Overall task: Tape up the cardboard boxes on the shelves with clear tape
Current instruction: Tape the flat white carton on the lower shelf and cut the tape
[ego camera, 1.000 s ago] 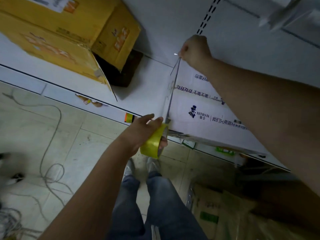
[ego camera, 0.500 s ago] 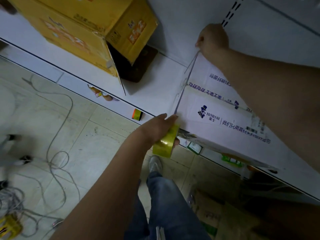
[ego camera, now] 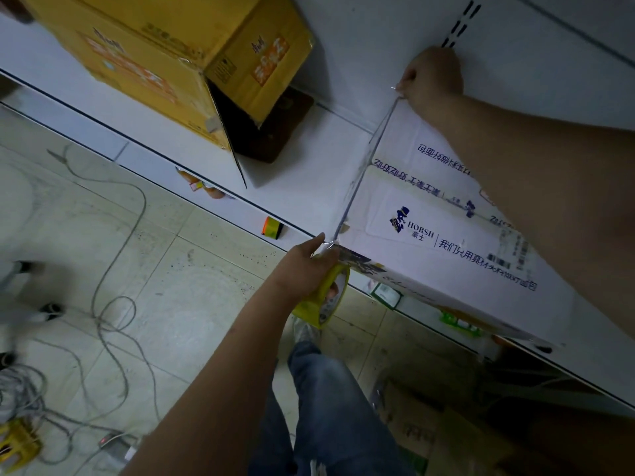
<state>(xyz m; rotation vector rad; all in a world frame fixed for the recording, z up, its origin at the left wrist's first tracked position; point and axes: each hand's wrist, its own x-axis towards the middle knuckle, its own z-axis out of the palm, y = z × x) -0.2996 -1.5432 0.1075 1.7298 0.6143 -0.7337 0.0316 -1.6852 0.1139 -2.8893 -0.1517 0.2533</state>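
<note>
A white cardboard box [ego camera: 429,214] with dark printed text lies on the white shelf [ego camera: 302,180]. A strip of clear tape [ego camera: 364,166] is stretched along the box's left edge. My right hand [ego camera: 431,79] pinches the far end of the strip at the box's back corner by the shelf wall. My left hand [ego camera: 305,269] grips the yellow tape roll [ego camera: 324,297] at the box's front corner, fingers through the core. A yellow cardboard box [ego camera: 165,60] with an open flap sits on the shelf to the left.
A dark brown object [ego camera: 275,132] lies behind the yellow box's flap. An orange and black tag [ego camera: 273,227] sticks on the shelf's front edge. Cables [ego camera: 113,269] snake over the tiled floor at left. Brown cardboard [ego camera: 422,417] lies under the shelf beside my legs.
The tape roll has dropped slightly below the box's front corner, and the strip now lies closer along the box's left edge. My right hand stays at the back corner.
</note>
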